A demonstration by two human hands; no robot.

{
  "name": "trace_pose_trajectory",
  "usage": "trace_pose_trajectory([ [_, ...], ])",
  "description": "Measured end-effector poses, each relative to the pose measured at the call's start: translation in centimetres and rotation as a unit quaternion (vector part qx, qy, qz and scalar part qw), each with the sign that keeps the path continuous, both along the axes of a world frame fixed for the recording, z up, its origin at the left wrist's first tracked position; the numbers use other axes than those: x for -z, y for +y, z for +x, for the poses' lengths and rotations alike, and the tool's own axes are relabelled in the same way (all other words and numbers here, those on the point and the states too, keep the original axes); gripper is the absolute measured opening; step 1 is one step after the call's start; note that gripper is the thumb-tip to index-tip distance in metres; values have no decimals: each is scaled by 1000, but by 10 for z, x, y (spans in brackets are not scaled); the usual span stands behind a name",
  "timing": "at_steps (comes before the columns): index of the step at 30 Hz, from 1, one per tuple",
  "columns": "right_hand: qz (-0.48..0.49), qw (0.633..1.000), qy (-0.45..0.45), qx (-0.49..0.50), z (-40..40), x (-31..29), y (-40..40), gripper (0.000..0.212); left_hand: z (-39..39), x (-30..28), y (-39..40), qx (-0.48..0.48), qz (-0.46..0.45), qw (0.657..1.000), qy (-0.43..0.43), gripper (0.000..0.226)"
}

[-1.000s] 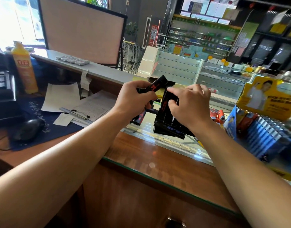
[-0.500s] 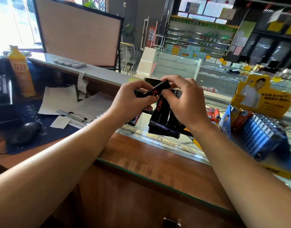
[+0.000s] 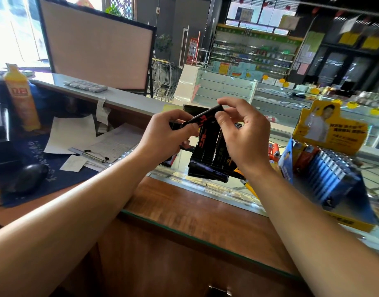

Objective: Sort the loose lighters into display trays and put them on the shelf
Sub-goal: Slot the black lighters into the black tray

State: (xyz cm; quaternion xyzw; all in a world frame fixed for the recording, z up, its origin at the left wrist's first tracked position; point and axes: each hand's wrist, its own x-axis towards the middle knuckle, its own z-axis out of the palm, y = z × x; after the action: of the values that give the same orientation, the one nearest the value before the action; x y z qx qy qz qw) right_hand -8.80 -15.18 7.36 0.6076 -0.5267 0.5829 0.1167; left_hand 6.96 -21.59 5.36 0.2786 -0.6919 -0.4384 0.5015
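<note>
A black lighter with red print (image 3: pixel 202 118) is held tilted above a black display tray (image 3: pixel 208 166) that stands on the glass counter. My left hand (image 3: pixel 165 136) grips the lighter's lower end together with several more black lighters. My right hand (image 3: pixel 242 133) pinches the lighter's upper end between thumb and forefinger. The tray holds a row of black lighters; part of it is hidden behind my right hand.
A blue display tray of lighters (image 3: pixel 330 176) in a yellow box (image 3: pixel 332 131) stands at the right. Red lighters (image 3: pixel 273 148) lie behind my right wrist. Papers and pens (image 3: pixel 94 155), a mouse (image 3: pixel 30 177) and a yellow bottle (image 3: pixel 21 97) sit at the left.
My right hand has left the tray and risen to pinch the upper end of the lighter held by my left hand. The lighter is tilted over the tray.
</note>
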Motion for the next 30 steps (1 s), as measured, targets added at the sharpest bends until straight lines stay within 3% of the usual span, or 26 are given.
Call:
trace_pose_trajectory([
  [6,23,998,65,-4,-1,0,-2,26,3,-4,-2,-7,56,995,81,2],
  [15,-38,996,71,49,-15,-8,-2,15,-1,-4,-2,5,78,996,47,7],
  [21,-41,992,61,102,-24,-9,-2,17,-1,-3,-1,15,107,992,61,30],
  [30,-35,987,90,125,-25,-11,-3,18,4,-2,-3,-2,5,999,45,18],
])
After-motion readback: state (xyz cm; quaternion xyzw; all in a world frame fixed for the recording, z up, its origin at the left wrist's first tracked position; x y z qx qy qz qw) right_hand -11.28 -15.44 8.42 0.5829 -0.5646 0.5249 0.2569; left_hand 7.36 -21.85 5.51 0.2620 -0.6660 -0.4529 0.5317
